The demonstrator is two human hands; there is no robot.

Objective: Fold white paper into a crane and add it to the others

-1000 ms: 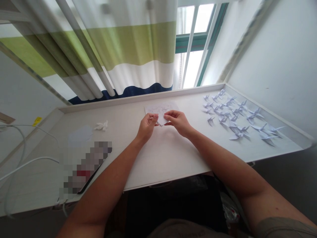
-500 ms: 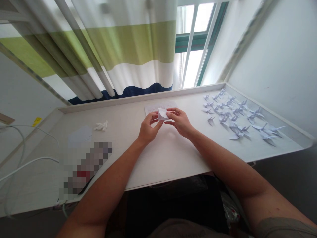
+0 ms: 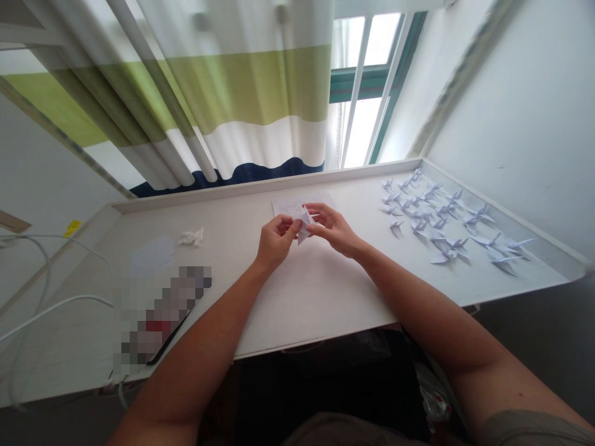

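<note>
Both hands meet above the middle of the white table [image 3: 325, 291]. My left hand [image 3: 275, 241] pinches one side of a small folded piece of white paper [image 3: 304, 224]. My right hand [image 3: 333, 228] pinches its other side with thumb and forefinger. The paper is partly folded, with pointed flaps sticking out between the fingers. A flat sheet of paper [image 3: 290, 205] with faint writing lies on the table just behind the hands.
Several finished paper cranes [image 3: 441, 220] stand in rows at the right of the table. A crumpled white scrap [image 3: 191, 236] and a pale paper sheet [image 3: 151, 253] lie at the left, beside a blurred dark object [image 3: 160, 319]. White cables [image 3: 41, 303] loop at the far left. A striped curtain [image 3: 209, 93] and window are behind.
The folded paper has been turned and refolded between the fingers. It now shows narrow pointed flaps instead of a broader flap. The hands stayed in nearly the same place.
</note>
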